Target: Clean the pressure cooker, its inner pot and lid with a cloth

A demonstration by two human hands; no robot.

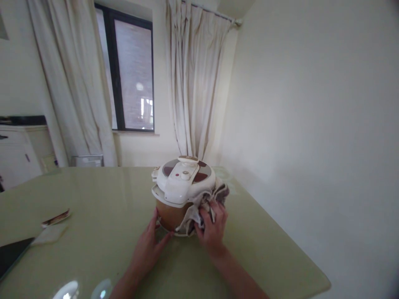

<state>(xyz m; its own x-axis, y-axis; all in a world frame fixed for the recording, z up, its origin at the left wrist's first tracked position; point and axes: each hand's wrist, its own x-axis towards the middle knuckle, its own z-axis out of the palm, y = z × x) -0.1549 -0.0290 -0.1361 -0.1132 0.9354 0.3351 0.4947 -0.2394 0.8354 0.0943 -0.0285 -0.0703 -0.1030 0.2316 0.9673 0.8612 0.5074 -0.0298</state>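
Cloth against the cooker

In my head view, the cooker (172, 216) sits on the green table (102, 207), near the far edge. My left hand (151, 247) spreads thumb and fingers against its near left side; my right hand (213, 228) bunches the cloth (193, 216) against its right.

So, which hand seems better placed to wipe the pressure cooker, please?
Likely the right hand: it holds the cloth against the pressure cooker, while the left hand, without cloth, only touches it.
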